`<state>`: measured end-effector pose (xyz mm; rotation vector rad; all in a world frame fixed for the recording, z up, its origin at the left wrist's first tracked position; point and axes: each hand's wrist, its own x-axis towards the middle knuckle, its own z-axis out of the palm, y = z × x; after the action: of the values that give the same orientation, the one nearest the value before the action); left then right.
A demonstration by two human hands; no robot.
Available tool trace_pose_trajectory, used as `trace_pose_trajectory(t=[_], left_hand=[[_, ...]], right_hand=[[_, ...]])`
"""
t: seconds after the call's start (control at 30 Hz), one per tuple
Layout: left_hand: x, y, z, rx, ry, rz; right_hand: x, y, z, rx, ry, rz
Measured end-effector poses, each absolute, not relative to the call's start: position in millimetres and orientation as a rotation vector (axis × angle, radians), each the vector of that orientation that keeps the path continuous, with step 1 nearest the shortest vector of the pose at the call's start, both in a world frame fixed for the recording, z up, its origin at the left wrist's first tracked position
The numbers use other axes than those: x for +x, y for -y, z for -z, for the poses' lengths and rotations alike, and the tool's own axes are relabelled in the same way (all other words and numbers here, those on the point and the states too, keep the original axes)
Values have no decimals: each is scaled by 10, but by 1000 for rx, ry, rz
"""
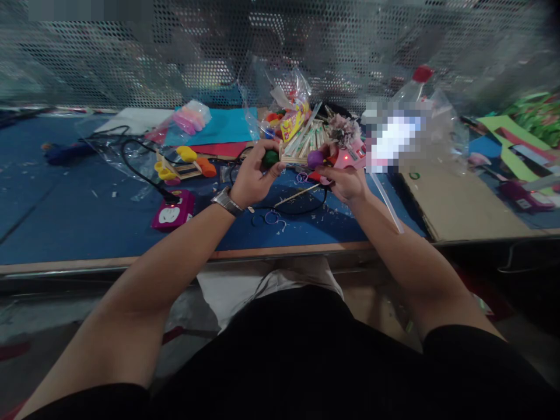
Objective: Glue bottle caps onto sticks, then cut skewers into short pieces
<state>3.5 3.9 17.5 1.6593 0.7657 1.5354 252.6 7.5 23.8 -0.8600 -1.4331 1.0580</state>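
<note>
Dark green shows first: a rounded green piece (270, 157) sits in the curled thumb and forefinger of the left hand (258, 175), which are closed about it. Just right of those fingers, a wooden stick frame (294, 159) runs between the two hands, and at its other end the right hand (347, 181) has thumb and fingers closed near a purple piece (315, 158); whether they grip it firmly I cannot tell. Directly beyond the fingers lie loose sticks (315, 139) and a yellow packet (292, 125). Just below them, toward the body, are a thin stick (297, 196) and a purple ring (272, 217) on the blue tabletop (306, 228). Right of the right fingers a pink box (350, 156) shows a red light. Farther left of the left fingers stand yellow and orange pieces (196, 162) and a magenta box (175, 211); farther right lies cardboard (464, 207).
</note>
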Motion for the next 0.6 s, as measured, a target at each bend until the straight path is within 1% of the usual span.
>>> trace_pose_trajectory(t=[0.2, 0.33, 0.6], left_hand=[[52, 18, -249, 1642, -769, -1541], [60, 65, -290, 1596, -798, -1540], [2, 41, -272, 1891, -846, -1543]], right_hand=[[2513, -63, -231, -740, 1449, -1123], [2511, -21, -260, -777, 1453, -1157], [2537, -22, -228, -681, 1434, -1228]])
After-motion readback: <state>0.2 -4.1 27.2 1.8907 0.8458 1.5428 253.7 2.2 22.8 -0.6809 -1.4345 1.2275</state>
